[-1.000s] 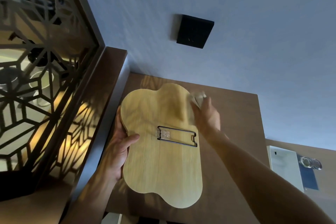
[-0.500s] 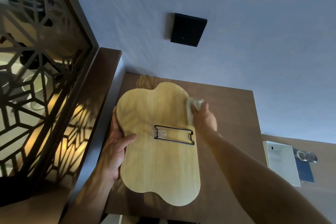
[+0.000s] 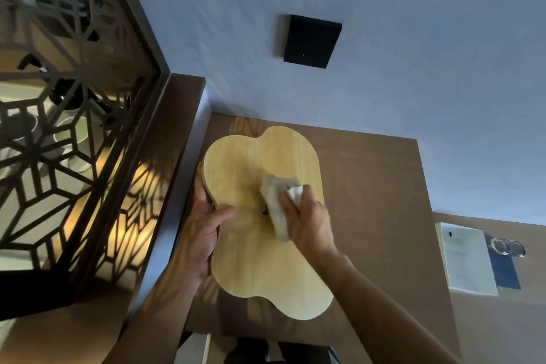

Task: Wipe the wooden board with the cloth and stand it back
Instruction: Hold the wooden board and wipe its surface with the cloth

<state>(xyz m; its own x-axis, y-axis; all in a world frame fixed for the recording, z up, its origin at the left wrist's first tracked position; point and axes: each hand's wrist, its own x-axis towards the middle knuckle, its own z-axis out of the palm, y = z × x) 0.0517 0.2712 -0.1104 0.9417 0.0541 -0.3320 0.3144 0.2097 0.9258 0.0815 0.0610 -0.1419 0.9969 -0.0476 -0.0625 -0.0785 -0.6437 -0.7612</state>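
A pale wooden board [image 3: 260,269] with a wavy outline lies flat on the dark brown tabletop [image 3: 378,186]. My left hand [image 3: 204,230] grips the board's left edge, thumb on top. My right hand [image 3: 307,221] is closed on a crumpled white cloth [image 3: 277,201] and presses it on the middle of the board. The cloth and hand cover the black wire clip on the board; only a small dark bit shows at the cloth's left side.
A carved lattice screen [image 3: 68,142] and a dark wooden frame [image 3: 177,133] rise along the left. A black square plate [image 3: 311,41] is on the blue wall. At right lie a white box [image 3: 466,260], a blue card [image 3: 506,273] and two glass lids [image 3: 508,247].
My right hand has slid the cloth from the board's upper right edge down and left to its middle, over the wire clip. My left hand has kept its hold on the left edge.
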